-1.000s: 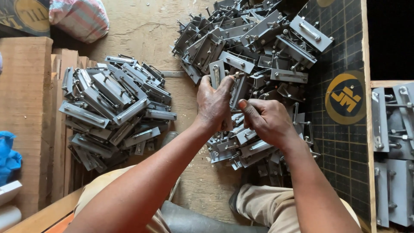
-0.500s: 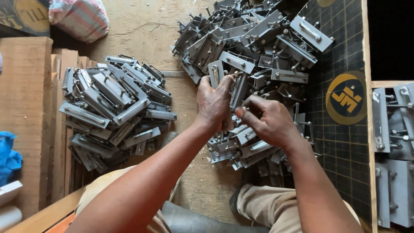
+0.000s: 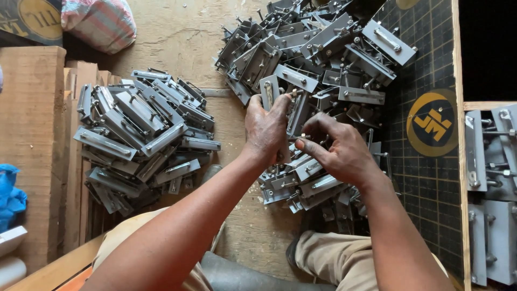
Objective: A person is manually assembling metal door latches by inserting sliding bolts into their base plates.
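My left hand [image 3: 267, 130] grips a grey metal latch plate [image 3: 295, 110] held upright over the wooden floor. My right hand [image 3: 339, 151] pinches a small part at the plate's lower side, fingertips against it. Both hands hover above a large heap of similar grey metal latches [image 3: 318, 48] that spreads from the top middle down under my wrists. A second, tidier pile of latches [image 3: 141, 134] lies to the left.
A dark gridded mat with a yellow round emblem [image 3: 432, 123] lies at right, with more metal plates [image 3: 493, 188] beyond a wooden strip. Wooden boards [image 3: 32, 140] stand at left, a striped cloth bundle [image 3: 99, 21] at top left. My knees show at the bottom.
My right hand's fingers have shifted slightly on the latch plate, working at its lower side. My left hand keeps the same hold.
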